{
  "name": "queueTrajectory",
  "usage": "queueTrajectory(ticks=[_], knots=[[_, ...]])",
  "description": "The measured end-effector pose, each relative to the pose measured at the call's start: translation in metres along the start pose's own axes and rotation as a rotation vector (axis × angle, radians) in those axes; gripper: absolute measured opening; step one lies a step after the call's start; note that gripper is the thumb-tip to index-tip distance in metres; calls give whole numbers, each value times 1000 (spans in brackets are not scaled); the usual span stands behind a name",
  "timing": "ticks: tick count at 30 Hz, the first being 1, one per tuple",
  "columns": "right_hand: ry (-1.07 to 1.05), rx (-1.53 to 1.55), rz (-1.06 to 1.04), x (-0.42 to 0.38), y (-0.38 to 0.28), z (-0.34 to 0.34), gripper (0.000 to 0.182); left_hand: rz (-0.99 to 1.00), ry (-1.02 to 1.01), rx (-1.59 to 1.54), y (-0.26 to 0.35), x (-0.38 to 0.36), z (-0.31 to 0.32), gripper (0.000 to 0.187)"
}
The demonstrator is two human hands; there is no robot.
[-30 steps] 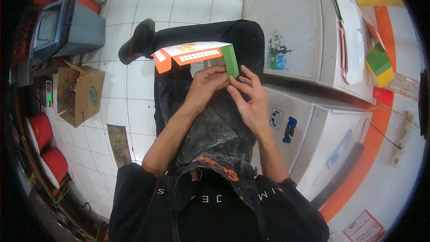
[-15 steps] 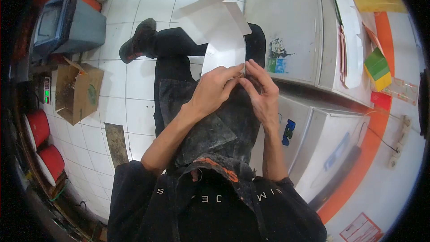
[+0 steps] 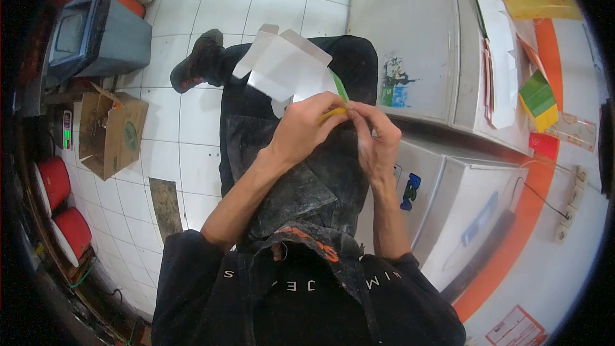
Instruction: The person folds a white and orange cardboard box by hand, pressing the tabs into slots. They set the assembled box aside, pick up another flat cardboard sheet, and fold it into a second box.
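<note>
A partly folded cardboard box (image 3: 289, 67), white inside with green and yellow on its outer side, is over my lap, its flaps spread out beyond my hands. My left hand (image 3: 310, 122) pinches the box's near edge, where a yellow strip shows beside the fingers. Close against it, my right hand (image 3: 377, 131) grips the same edge at the corner with thumb and fingertips. The fingertips of both hands meet there, and the exact fold between them is hidden.
Flat box blanks (image 3: 504, 57) lie atop a white cabinet (image 3: 410, 38) at right. A white appliance (image 3: 471, 211) stands nearer me. At left are a grey bin (image 3: 118, 41), an open brown carton (image 3: 122, 134) and red containers (image 3: 72, 234).
The white flaps have come down and nearer, tilting left. Green and yellow outer faces now show by the fingers. My right hand has turned slightly, still beside the left.
</note>
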State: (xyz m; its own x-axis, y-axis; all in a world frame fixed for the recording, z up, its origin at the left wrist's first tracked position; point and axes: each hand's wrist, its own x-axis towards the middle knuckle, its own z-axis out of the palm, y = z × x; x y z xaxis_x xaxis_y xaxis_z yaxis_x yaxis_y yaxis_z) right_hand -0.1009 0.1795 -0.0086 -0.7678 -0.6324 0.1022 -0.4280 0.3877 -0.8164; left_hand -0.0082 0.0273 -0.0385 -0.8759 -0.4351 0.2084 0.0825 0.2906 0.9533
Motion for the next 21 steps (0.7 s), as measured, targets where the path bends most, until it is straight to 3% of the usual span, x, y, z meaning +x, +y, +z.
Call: queueTrajectory(ticks=[4,6,8,11,13,16,21], knots=[[87,21,81,5,11,-7,19,-5,-39,171,6,-2,-22,20],[108,53,125,8,16,-11,18,117,-183,472,1,-5,-34,18],[135,189,165,14,13,-13,19,123,-187,519,-4,-8,-34,19],[186,211,130,16,5,-5,32,-19,-22,357,-3,-4,-25,17],[104,118,104,9,-1,-7,51,-430,161,-356,3,5,-19,18],[25,87,-35,-2,-16,5,55,-508,155,-607,17,21,-28,20],[77,58,-76,2,-15,11,49,-493,38,-675,33,27,-28,28]])
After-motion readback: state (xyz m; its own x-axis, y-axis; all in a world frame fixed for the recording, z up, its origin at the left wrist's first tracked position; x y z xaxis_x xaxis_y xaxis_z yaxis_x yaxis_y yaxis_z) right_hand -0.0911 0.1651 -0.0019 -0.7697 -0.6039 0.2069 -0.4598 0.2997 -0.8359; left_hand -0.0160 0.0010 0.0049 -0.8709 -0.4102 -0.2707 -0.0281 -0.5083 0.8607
